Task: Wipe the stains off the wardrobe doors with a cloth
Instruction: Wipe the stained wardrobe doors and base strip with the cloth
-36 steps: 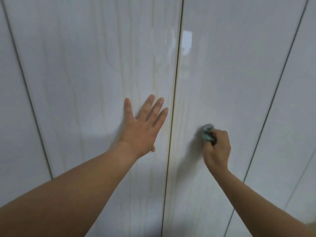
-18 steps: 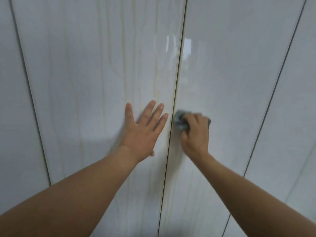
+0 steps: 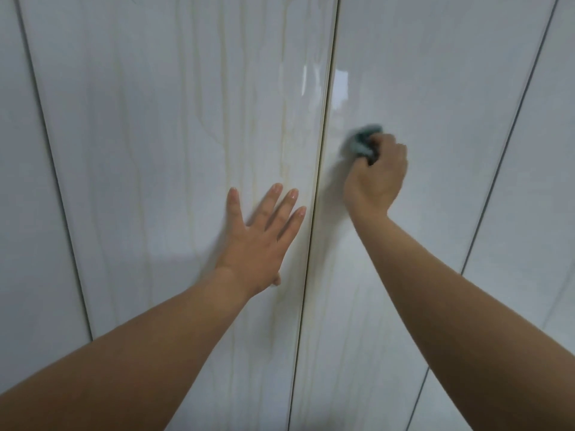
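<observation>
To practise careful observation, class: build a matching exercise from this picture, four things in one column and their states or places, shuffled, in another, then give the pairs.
1 left hand
2 right hand
3 cloth
4 yellowish streaks

A bunched, teal
B flat on the left door, fingers spread
C running down the left door
D gripping, against the right door

Pairs: 1-B, 2-D, 3-A, 4-C
</observation>
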The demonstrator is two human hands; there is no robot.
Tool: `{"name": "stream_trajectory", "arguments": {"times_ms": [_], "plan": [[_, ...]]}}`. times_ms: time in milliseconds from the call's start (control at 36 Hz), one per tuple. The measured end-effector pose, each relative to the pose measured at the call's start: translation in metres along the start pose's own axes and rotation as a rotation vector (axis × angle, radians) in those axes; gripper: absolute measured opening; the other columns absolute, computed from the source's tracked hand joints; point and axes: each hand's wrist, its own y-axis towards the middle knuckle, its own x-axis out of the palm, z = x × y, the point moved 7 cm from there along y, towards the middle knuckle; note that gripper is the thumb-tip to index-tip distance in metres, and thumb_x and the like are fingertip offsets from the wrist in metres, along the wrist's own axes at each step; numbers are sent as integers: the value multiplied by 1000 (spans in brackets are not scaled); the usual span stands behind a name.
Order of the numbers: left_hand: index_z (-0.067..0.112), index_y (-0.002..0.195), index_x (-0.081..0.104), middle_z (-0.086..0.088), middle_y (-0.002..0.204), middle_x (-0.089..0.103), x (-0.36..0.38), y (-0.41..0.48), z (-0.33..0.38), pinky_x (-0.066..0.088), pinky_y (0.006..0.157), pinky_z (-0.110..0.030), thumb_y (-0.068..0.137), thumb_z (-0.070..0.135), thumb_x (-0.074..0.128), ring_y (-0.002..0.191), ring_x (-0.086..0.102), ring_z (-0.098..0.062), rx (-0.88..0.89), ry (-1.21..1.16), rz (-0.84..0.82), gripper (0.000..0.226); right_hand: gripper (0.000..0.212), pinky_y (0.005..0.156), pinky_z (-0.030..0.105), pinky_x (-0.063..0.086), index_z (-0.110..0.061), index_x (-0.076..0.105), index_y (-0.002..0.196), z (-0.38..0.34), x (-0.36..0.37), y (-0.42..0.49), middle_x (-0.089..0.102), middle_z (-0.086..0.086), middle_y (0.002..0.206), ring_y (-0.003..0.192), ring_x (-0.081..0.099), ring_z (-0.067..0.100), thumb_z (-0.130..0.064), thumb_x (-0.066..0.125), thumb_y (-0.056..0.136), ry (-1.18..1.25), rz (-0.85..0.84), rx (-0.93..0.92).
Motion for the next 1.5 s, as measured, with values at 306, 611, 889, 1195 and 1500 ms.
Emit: {"name": "stream_trajectory", "arguments": {"times_ms": [306, 611, 889, 1195, 1500], "plan": [[11, 157, -29, -20, 158, -44, -1, 0, 0, 1, 105, -88, 80, 81, 59, 149, -35, -44, 2, 2, 2, 136, 29, 79, 33, 44, -13, 69, 102, 66, 3, -115, 57, 1, 99, 91, 52, 24, 0, 62, 77, -99, -616, -577], [11, 156, -31, -19, 159, -43, -2, 0, 1, 4, 106, -87, 79, 83, 57, 150, -33, -43, -9, 14, -10, 137, 29, 81, 22, 40, -13, 68, 107, 13, 1, -38, 58, 1, 99, 89, 54, 15, -3, 55, 83, 42, -220, -152], [9, 157, -28, -20, 161, -39, -3, 0, 0, 8, 107, -87, 78, 84, 57, 151, -30, -44, -5, 40, 8, 138, 20, 65, 41, 49, -5, 72, 92, 105, 5, -202, 60, 9, 87, 79, 50, 29, 4, 60, 78, -172, -637, -750], [13, 158, -28, -18, 163, -37, -2, 1, 2, 9, 107, -86, 75, 85, 58, 153, -28, -42, -20, 33, 5, 140, 27, 79, 23, 36, -11, 71, 102, 39, 2, -90, 58, 5, 96, 90, 54, 24, -4, 57, 79, -2, -264, -289], [14, 158, -28, -16, 163, -38, -2, 0, -5, 8, 110, -85, 73, 92, 51, 152, -30, -40, -3, 49, 3, 140, 26, 69, 42, 53, -2, 74, 95, 138, -3, -233, 64, 11, 92, 84, 57, 31, 1, 51, 80, -169, -645, -582]]}}
